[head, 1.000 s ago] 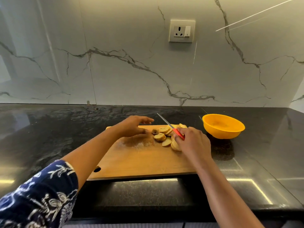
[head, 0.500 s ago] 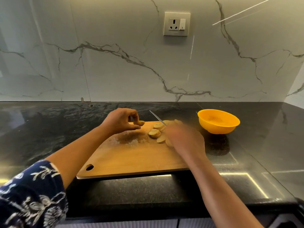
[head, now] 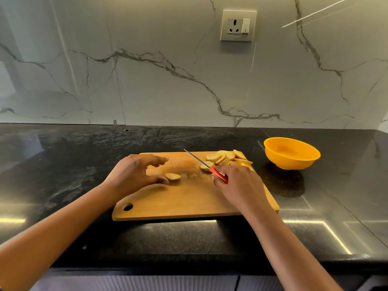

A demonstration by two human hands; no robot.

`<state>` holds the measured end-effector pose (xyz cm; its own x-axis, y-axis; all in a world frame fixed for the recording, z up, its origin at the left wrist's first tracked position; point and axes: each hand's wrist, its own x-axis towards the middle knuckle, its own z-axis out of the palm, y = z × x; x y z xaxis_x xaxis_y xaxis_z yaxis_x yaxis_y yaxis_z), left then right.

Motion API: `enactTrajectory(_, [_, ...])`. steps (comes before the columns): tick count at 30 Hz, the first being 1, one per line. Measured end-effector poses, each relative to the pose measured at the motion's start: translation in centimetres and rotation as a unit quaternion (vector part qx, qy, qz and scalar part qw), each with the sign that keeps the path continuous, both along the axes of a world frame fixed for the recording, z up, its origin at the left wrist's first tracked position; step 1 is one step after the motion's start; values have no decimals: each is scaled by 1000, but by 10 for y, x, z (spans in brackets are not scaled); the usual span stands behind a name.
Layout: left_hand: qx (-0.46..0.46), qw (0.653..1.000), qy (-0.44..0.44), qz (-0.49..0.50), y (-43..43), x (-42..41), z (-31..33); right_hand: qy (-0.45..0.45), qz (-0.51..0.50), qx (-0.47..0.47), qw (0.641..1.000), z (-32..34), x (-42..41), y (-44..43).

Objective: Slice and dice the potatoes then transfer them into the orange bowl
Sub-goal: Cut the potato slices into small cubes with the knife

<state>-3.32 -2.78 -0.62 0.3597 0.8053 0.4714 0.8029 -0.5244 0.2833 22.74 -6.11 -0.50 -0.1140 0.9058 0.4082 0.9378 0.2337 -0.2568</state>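
Fingers (head: 156,159) of left hand (head: 134,175) spread loose beside one potato slice (head: 172,176) at centre of cutting board (head: 178,203), seemingly positioning it for dicing. Right hand (head: 239,185) grips red-handled knife (head: 218,175). Slice pile (head: 227,157) at board's far-right corner.

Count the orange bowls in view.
1: the round orange plastic bowl stands on the black stone counter, right of the wooden cutting board. None looks hidden.

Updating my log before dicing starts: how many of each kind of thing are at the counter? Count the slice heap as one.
Cutting board: 1
Knife: 1, gripped by the right hand
Orange bowl: 1
Lone potato slice: 1, by the left hand
Slice heap: 1, too overlapped to count singly
Total: 5
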Motion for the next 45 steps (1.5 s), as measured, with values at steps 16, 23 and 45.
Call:
enactTrajectory(16, [-132, 988, -71, 32, 9, 36, -3, 16, 53, -35, 998, -3, -17, -15])
enactTrajectory(23, [-132, 981, -133, 58, 11, 33, -8, 20, 51, -43, 998, -5, -23, -19])
enactTrajectory(45, [-17, 997, 51, 48, 5, 42, -9, -71, 41, -121, 989, 14, -44, -13])
